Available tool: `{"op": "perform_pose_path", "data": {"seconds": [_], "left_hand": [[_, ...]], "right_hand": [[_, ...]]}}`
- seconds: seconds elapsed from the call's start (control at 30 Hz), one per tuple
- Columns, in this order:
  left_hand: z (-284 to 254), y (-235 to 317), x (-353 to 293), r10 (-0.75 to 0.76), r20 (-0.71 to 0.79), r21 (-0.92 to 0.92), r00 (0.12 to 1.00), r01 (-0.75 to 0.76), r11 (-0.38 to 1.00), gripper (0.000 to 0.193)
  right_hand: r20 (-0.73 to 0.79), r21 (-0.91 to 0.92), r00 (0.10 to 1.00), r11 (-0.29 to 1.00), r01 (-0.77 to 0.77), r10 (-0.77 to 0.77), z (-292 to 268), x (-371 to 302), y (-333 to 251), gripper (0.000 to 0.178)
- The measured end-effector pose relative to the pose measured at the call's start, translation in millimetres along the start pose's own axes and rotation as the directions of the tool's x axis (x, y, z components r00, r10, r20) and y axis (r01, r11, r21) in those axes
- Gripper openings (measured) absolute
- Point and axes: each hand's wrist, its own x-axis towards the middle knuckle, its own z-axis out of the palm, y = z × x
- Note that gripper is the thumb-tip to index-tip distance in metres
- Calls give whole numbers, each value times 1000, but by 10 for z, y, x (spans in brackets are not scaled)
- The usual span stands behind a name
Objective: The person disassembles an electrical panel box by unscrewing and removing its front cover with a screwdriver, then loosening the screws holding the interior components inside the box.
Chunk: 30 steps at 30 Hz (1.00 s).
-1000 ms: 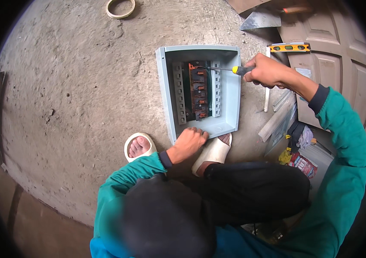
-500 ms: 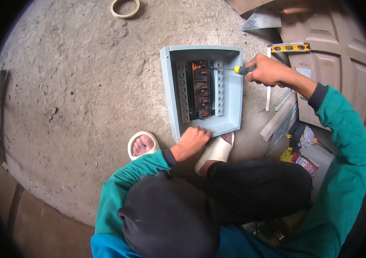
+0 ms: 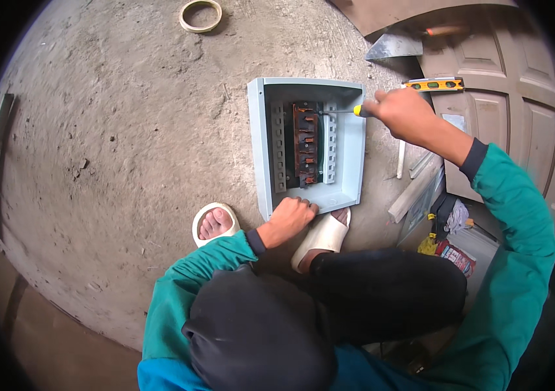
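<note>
A light grey metal breaker panel box [image 3: 262,150] lies open side up on the concrete floor by my feet. Inside it sits a black and orange busbar assembly [image 3: 305,144], between two slotted grey rails. My right hand [image 3: 406,114] is closed round the handle of a screwdriver [image 3: 359,111] with a yellow and dark grip. Its shaft reaches left into the box, with the tip at the upper right part of the busbar assembly. My left hand [image 3: 292,218] grips the near wall of the box, fingers curled over its edge.
A yellow spirit level [image 3: 435,85] and a trowel [image 3: 396,45] are at the right, by a brown panelled door [image 3: 486,117]. Wood strips [image 3: 415,189] and a bag [image 3: 456,257] lie nearer. A tape-like ring [image 3: 200,16] rests on the floor [image 3: 128,130] at the far side.
The view has shifted slightly. My right hand has turned on the screwdriver handle, while the tip stays at the same part of the busbar assembly. My left hand keeps its hold.
</note>
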Motion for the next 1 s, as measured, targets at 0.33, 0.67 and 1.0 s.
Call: {"op": "perform_pose_path", "data": {"seconds": [0.33,0.67,1.0], "left_hand": [[-80,-16,-39,2,26,-19,1000,-2,1000,17],[-42,-42,-31,-35,23,-22,999,35,999,25],[-70,-33,-39,-49,41,-4,998,49,999,20]], "right_hand": [[201,266,955,926,-267,217,81,77,-22,12],[612,566,592,232,-791,524,-166,171,-52,38],[127,138,981,977,-164,147,-121,27,-227,6]]}}
